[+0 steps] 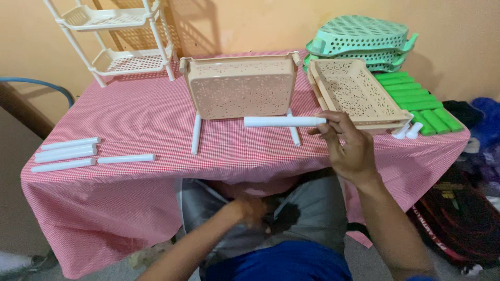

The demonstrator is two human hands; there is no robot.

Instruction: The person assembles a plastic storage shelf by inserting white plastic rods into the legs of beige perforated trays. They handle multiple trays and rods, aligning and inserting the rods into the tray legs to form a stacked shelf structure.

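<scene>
White tube point(284, 121) is held level above the near edge of the table point(130, 125), its long axis running left to right, parallel to that edge. It is pinched at its right end by the fingertips of the right hand point(346, 148), so that nearly the whole length is carried out to the left of the grip, toward the upended peach tray point(240, 86). The free left end lies just in front of the lower right part of that tray, between the two white legs point(196, 134) seen reaching toward the near edge from beneath it.

The right hand is raised over the near edge, right of the middle, with the wrist bent back and the forearm rising from the lower right. The thumb and first fingers are closed on the tube; the other fingers are curled loosely under.

The left hand point(250, 211) is kept low, below the table edge, over the lap; it is blurred, and whether anything is gripped in it cannot be told. The right hand is thus much the nearer to the tray.

A second peach tray point(359, 96) lies flat at the right, with stacked green baskets point(359, 41) behind and green tubes point(424, 106) toward the right edge. Spare white tubes point(67, 153) are laid near the left near corner, and a white rack point(117, 39) stands at the far left corner.
</scene>
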